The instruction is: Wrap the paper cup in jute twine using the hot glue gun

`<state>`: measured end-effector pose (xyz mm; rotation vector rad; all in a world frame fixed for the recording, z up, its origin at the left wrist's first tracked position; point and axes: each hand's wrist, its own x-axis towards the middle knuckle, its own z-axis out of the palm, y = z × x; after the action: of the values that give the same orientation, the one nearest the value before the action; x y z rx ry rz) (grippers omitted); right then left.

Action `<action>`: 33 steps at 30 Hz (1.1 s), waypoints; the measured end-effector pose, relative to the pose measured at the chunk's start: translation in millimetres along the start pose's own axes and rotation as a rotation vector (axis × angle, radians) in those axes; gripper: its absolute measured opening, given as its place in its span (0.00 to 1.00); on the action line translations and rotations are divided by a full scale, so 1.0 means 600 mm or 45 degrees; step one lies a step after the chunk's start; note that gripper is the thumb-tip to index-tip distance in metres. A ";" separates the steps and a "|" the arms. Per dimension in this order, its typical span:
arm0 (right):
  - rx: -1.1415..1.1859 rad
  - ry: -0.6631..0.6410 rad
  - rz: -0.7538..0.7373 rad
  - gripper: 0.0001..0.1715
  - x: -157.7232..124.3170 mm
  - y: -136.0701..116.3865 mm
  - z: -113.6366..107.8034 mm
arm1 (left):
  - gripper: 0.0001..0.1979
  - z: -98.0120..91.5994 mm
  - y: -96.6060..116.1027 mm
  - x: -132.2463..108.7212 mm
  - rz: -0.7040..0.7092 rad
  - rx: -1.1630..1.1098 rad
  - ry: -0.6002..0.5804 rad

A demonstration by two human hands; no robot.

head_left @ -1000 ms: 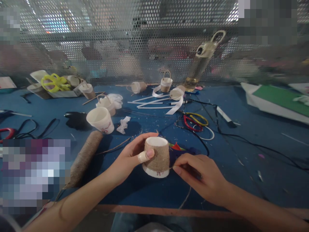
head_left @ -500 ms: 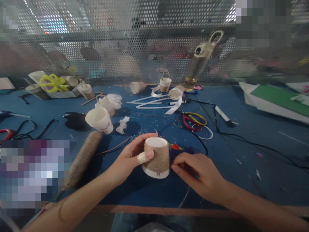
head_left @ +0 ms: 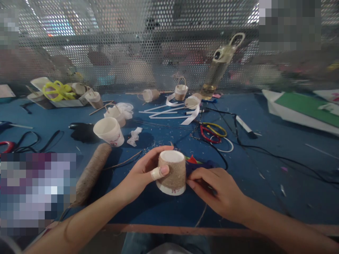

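Note:
An upside-down paper cup (head_left: 172,173), wound most of the way with brown twine, stands on the blue table (head_left: 265,176) near its front edge. My left hand (head_left: 143,173) is closed around the cup, its bandaged thumb pressed on the twine. My right hand (head_left: 217,192) is closed in a pinch right beside the cup's lower right, pressing a strand of twine (head_left: 201,213) that trails off over the table's front edge.
A twine spool (head_left: 91,173) lies left of the cup, with a bare paper cup (head_left: 109,131) behind it. Scissors with red and yellow handles (head_left: 213,133), black cables, white ribbon strips (head_left: 169,112), finished small baskets and a bottle (head_left: 218,68) sit further back by a perforated metal screen.
My right hand has crept slightly left and closer against the cup. The left hand and cup have hardly shifted.

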<state>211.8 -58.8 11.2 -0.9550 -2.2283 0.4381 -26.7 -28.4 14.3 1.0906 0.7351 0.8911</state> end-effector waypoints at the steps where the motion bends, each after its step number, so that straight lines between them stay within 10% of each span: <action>1: -0.001 0.002 -0.002 0.06 -0.001 0.000 0.000 | 0.21 -0.001 0.000 0.000 0.005 0.001 -0.005; 33: -0.004 0.101 0.060 0.02 0.004 0.001 0.000 | 0.29 0.010 0.011 -0.001 -0.093 -0.263 0.165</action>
<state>210.9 -56.8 11.7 -1.0107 -2.1393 0.4111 -23.3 -30.5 22.4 0.8243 0.7665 0.9596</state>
